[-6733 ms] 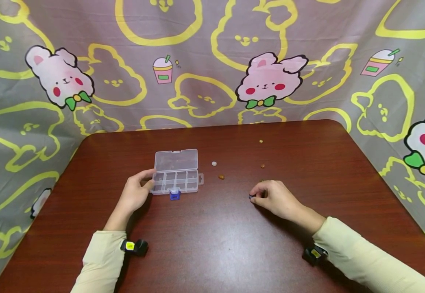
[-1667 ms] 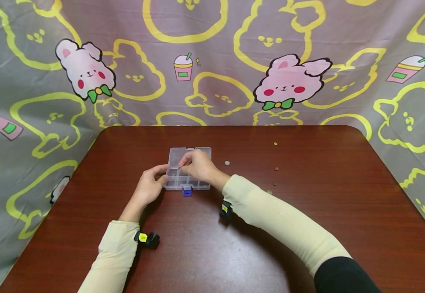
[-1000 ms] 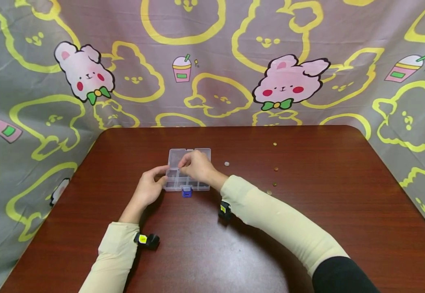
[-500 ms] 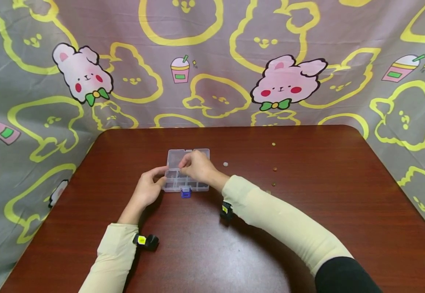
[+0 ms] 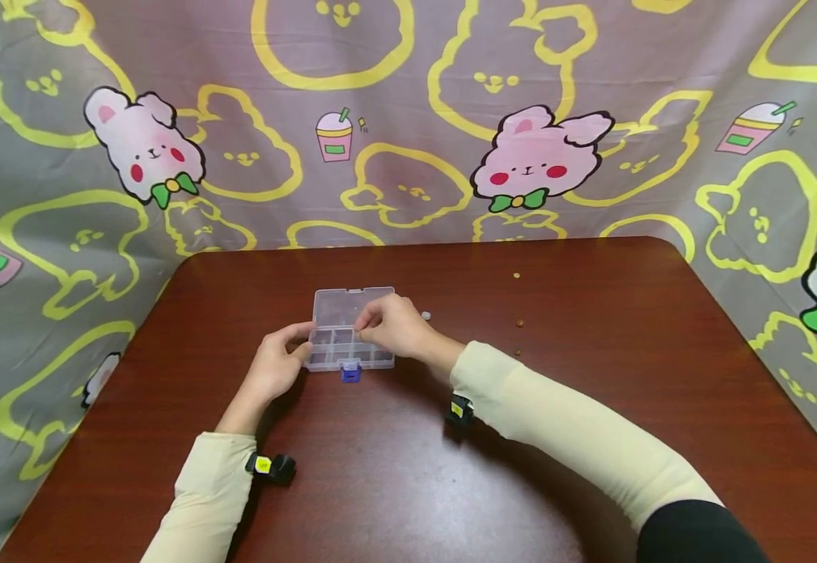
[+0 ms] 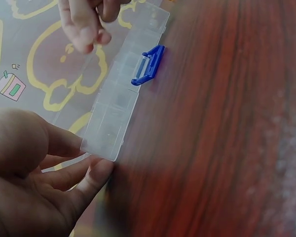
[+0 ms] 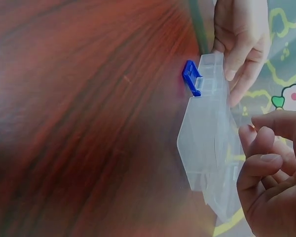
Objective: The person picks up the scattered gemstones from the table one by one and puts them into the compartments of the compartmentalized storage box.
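A clear plastic compartment box [image 5: 349, 361] lies on the table with its lid [image 5: 338, 306] folded back. Its blue latch [image 6: 150, 66] hangs down at the front. My left hand [image 5: 276, 366] holds the box's left end between thumb and fingers, which the left wrist view shows up close. Over the right part of the box hovers my right hand [image 5: 397, 327], thumb and fingertips loosely bent close together. I make out nothing between them in the left wrist view. Just beyond that hand lies a small white bead-like piece [image 5: 426, 315]. What the compartments hold is too small to tell.
Farther right on the brown table [image 5: 408, 485] lie a yellow piece [image 5: 517, 275], a brown piece [image 5: 520, 323] and a greenish piece [image 5: 517, 352], all tiny. A patterned curtain [image 5: 408, 94] stands behind the table and at both sides.
Earlier my right hand pinched a small dark blue piece on the table, then moved left over the box. In the last half second it has shifted right. My left hand stays on the box.
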`<state>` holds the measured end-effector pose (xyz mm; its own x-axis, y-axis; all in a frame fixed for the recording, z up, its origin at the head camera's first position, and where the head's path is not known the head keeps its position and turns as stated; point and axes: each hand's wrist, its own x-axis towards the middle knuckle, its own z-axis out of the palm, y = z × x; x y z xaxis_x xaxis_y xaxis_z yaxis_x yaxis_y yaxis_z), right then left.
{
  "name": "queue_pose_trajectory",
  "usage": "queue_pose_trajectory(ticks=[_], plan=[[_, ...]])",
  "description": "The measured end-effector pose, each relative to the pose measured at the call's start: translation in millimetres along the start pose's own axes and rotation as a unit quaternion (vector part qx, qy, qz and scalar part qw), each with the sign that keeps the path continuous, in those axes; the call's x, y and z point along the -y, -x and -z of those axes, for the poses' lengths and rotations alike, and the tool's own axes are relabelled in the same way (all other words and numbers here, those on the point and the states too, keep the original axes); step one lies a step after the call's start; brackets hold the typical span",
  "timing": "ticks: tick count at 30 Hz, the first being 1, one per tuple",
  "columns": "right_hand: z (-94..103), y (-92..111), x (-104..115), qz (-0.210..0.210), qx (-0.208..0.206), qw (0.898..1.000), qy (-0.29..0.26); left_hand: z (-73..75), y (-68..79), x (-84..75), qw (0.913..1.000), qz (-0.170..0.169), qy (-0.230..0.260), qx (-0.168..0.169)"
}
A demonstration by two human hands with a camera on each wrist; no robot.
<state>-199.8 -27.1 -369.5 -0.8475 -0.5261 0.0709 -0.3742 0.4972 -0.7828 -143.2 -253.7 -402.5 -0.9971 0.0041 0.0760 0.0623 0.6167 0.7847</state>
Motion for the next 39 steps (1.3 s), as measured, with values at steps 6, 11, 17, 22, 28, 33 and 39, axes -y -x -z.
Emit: queue_pose_trajectory(ticks=[6, 11, 17, 22, 28, 33, 39], plan=[[10.5, 22, -3, -0.003, 0.003, 1.000, -0.020, -0.6, 0.1, -0.3, 1.0000, -0.003, -0.003, 0.001], [19.8, 43, -11, 0.007, 0.014, 0.999, -0.050, -1.4, 0.0, -1.0, 1.0000, -0.003, 0.002, 0.002], [35.2, 70, -24, 0.000, 0.002, 0.999, -0.049, -1.9, -0.4, -2.3, 0.9999, -0.009, -0.009, 0.006], [47.6, 91, -34, -0.021, -0.003, 0.998, -0.058, -1.7, 0.4, -1.3, 0.9998, -0.010, -0.014, 0.004], [58.8, 115, -46, -0.034, -0.010, 0.997, -0.062, -1.6, 2.4, 1.3, 0.9999, -0.004, -0.010, 0.001], [69.5, 136, -60, -0.047, -0.021, 0.996, -0.078, -2.2, 1.2, 2.8, 1.0000, 0.000, -0.008, 0.001], [82.4, 158, -81, -0.074, -0.048, 0.992, -0.094, -3.3, -0.4, 2.8, 0.9999, 0.002, -0.011, 0.004]])
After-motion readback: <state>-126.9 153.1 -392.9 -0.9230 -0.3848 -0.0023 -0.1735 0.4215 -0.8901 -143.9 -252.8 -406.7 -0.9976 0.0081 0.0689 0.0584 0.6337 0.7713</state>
